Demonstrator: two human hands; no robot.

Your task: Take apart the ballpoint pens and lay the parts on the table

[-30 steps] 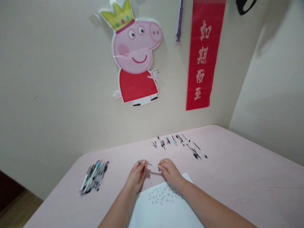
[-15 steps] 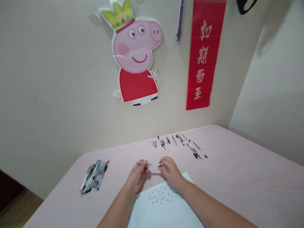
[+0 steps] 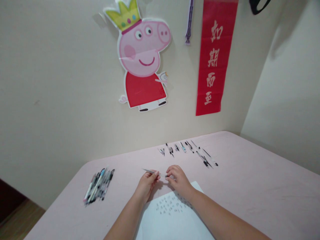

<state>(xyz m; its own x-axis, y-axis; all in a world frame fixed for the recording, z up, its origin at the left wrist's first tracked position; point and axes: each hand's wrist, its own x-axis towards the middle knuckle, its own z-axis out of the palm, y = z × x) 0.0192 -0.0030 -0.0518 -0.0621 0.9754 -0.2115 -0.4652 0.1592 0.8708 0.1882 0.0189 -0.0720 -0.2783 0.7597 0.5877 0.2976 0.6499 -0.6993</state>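
Observation:
Both hands meet above the pink table (image 3: 250,186), just beyond a white sheet of paper (image 3: 172,220) with small writing on it. My left hand (image 3: 147,183) pinches a thin pen (image 3: 153,172) near its middle, the tip pointing left. My right hand (image 3: 176,178) is closed on the pen's right end. The fingers of both hands are curled round it.
A bundle of pens (image 3: 98,185) lies at the table's left. A row of several pen parts (image 3: 187,151) is laid out near the wall. A cartoon pig cut-out (image 3: 142,56) and a red banner (image 3: 215,56) hang on the wall.
The two hands have drawn closer together along the pen. The left hand slid a little right and the pen tilted slightly.

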